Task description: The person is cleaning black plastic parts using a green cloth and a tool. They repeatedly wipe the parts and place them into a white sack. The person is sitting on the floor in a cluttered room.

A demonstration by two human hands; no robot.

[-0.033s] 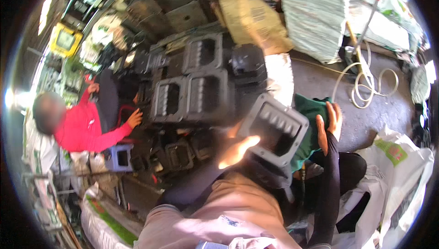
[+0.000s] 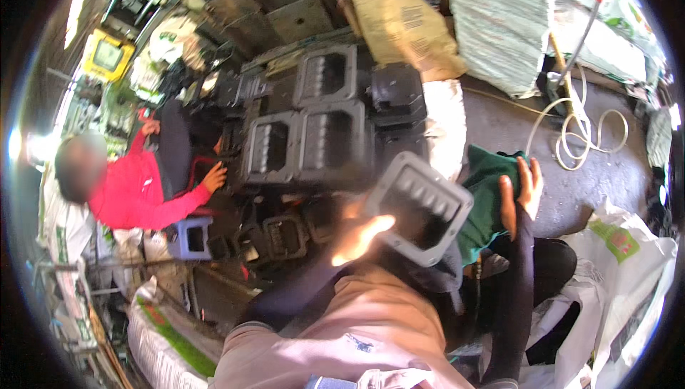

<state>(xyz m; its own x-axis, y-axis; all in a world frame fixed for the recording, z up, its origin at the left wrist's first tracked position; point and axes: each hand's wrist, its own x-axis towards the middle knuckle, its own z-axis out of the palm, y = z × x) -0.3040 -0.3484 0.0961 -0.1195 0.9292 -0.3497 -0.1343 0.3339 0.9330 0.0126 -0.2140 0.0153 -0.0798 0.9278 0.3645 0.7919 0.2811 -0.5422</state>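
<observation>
My left hand (image 2: 362, 239) is closed on the left side of a dark grey box-shaped housing (image 2: 462, 212). This housing has a flanged, rectangular rim with holes and a row of ribs inside, and it is tilted above my lap. Its hollow side faces up. To its right, a dark green cloth (image 2: 479, 178) lies bunched over my leg. My right hand (image 2: 524, 193) rests at the cloth's right edge, fingers stretched out and thumb apart.
Several similar housings (image 2: 362, 114) lie grouped ahead and left. More dark frames (image 2: 307, 238) lie below them. A person in a red top (image 2: 146, 193) sits at the left. A pale hose (image 2: 571, 164) coils on the floor at right; white sacks (image 2: 603, 282) lie near my right arm.
The housing in my left hand has shifted slightly left and tilted a little differently. The surroundings sit slightly further right in the view. My right hand stays by the cloth.
</observation>
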